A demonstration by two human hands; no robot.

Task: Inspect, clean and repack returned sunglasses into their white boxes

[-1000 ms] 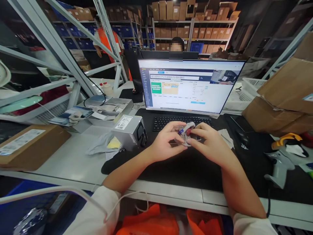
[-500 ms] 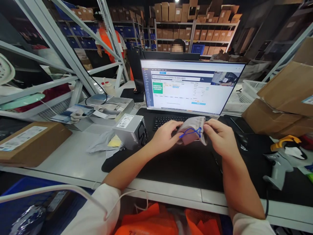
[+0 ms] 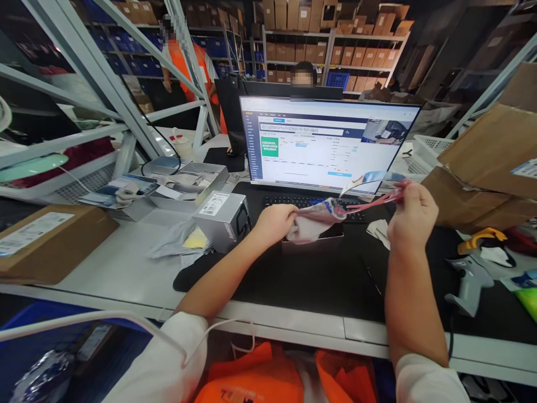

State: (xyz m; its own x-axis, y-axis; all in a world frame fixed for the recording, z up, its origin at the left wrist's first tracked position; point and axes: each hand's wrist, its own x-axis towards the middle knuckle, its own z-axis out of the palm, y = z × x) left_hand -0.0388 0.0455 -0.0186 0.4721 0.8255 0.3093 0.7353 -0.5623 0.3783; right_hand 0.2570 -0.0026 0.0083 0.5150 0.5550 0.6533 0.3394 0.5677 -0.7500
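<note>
My left hand (image 3: 274, 224) is closed on one end of a grey cloth drawstring pouch (image 3: 312, 224) with blue cord, held over the black desk mat. My right hand (image 3: 413, 215) is raised to the right, its fingers pinched on thin pink-red strands (image 3: 377, 200) that stretch out of the pouch's mouth. A curved, shiny, see-through strip (image 3: 373, 177) arches above the strands, in front of the monitor; what it belongs to I cannot make out. Beneath the pouch a dark flat thing with a thin light edge partly shows. A crumpled whitish piece (image 3: 380, 232) lies beside my right wrist.
A monitor (image 3: 319, 145) and keyboard (image 3: 272, 201) stand behind my hands. To the left are a grey box (image 3: 224, 224), an open tray of papers (image 3: 188, 182) and a brown carton (image 3: 50, 243). At right lie a barcode scanner (image 3: 470, 285) and stacked cartons (image 3: 482, 157). Two people are beyond the desk.
My right hand has moved right and up, away from the pouch, drawing pink-red strands out of it. The pouch now hangs lower and flatter. The whitish piece on the mat has come into view.
</note>
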